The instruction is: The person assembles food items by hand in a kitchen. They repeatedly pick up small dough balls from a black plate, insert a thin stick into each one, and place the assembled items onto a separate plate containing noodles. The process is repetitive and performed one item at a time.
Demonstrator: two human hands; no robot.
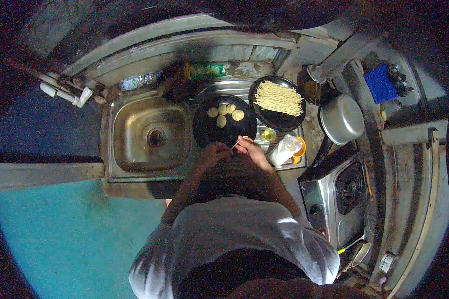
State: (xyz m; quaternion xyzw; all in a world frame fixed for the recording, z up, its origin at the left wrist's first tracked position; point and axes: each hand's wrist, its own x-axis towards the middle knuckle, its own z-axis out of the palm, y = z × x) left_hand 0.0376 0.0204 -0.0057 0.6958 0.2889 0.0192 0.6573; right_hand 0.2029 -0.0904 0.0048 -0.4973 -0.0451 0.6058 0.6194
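Both my hands meet over the near edge of a round black plate (204, 135). A thin pale strip, apparently dough (234, 146), runs between their fingertips. My right hand (251, 151) pinches its right end. My left hand (216, 153), in shadow, closes around the other end, though its fingers are hard to make out. Several small round flat dough pieces (221, 121) lie on the plate. Right of it, a second black plate (278, 123) bears a neat layer of thin pale strips (278, 98), like noodles.
On the left is a steel sink (127, 144). A clear plastic bag of white powder (285, 150) stands against an orange cup (301, 147), beside a small bowl of yellowish liquid (268, 135). A metal pot (342, 119) and gas stove (334, 199) are right. Bottles (138, 81) line the back.
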